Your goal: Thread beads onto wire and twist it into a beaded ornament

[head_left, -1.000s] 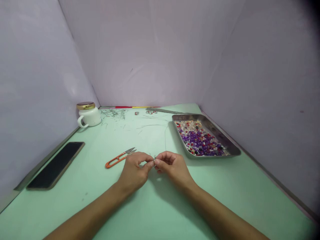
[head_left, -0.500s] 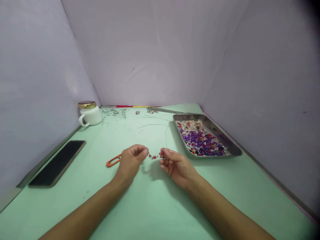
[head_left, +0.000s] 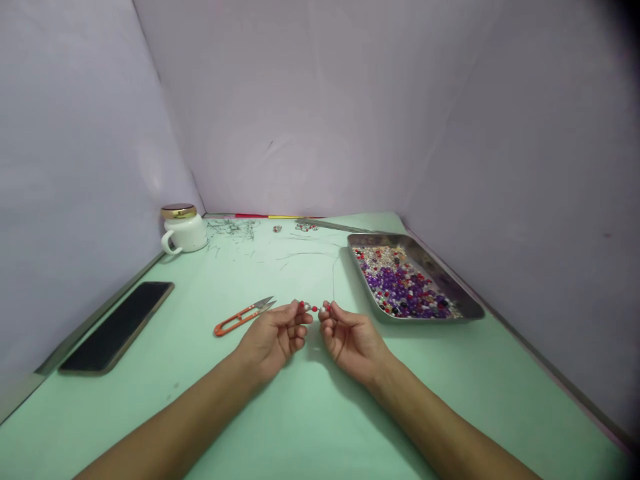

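A short string of red and white beads [head_left: 314, 309] hangs between my two hands above the green table [head_left: 310, 413]. My left hand [head_left: 275, 337] pinches its left end between thumb and fingertips. The other end is pinched by my right hand [head_left: 353, 340], with its remaining fingers curled in. A thin wire rises from near the right fingertips. Orange-handled thread snips [head_left: 240, 320] lie just left of my left hand, blades pointing up and right.
A metal tray [head_left: 425, 321] of purple, red, white and black beads stands at the right. At the left are a phone [head_left: 117, 328] and a white lidded mug [head_left: 189, 235]. Wire scraps [head_left: 235, 229] and small beaded pieces [head_left: 306, 227] lie at the back.
My left hand has turned, showing more of its curled fingers, and shifted slightly right. The snips' blades, hidden earlier, now show. The beads sit closer to level between my hands.
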`<state>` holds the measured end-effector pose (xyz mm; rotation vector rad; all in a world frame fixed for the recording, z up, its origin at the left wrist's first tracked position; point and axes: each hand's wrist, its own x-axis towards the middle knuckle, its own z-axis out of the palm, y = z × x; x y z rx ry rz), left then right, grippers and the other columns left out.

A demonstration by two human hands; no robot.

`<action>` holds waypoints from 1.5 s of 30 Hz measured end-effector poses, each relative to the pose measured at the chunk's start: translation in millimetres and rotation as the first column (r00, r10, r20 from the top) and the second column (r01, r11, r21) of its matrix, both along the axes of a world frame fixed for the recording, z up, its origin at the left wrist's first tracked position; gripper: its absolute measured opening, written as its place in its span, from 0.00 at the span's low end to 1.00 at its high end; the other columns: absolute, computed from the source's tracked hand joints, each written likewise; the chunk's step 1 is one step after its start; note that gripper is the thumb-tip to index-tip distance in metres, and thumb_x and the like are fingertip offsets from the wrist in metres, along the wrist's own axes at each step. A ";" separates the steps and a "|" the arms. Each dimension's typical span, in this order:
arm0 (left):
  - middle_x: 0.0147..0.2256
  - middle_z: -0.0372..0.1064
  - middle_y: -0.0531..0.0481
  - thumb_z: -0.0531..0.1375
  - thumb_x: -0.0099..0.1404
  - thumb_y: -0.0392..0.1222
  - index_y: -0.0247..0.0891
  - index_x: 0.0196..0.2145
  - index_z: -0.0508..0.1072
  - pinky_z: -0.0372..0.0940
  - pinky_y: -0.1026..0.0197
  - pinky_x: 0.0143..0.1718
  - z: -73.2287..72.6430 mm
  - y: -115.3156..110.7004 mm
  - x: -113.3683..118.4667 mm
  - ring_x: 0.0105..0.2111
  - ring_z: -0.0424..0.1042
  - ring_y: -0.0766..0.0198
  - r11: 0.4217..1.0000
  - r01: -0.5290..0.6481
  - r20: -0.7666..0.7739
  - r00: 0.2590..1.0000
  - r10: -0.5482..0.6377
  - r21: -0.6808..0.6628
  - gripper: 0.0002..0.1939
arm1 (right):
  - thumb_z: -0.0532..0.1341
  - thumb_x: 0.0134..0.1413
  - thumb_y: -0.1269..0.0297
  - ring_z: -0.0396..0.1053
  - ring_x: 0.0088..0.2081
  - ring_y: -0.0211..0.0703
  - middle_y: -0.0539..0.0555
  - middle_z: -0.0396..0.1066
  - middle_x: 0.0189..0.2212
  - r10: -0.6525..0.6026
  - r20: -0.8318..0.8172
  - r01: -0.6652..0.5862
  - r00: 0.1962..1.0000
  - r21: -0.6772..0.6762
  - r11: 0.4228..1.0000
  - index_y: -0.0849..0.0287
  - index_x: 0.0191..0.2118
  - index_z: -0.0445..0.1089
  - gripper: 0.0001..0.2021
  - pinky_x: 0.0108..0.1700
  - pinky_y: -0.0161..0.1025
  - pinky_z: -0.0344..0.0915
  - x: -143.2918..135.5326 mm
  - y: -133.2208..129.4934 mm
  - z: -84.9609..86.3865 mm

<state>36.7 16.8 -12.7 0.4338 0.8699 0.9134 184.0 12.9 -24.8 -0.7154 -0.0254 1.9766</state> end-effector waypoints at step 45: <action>0.22 0.66 0.50 0.59 0.49 0.29 0.30 0.26 0.70 0.54 0.71 0.16 -2.3 -2.6 -1.9 0.15 0.60 0.75 0.974 0.003 0.017 1.000 -0.007 0.227 0.04 | 0.55 0.53 0.72 0.67 0.18 0.32 0.52 0.69 0.19 0.122 -0.079 -0.122 0.989 0.005 0.993 0.67 0.28 0.65 0.06 0.23 0.28 0.68 -6.2 -6.0 -10.7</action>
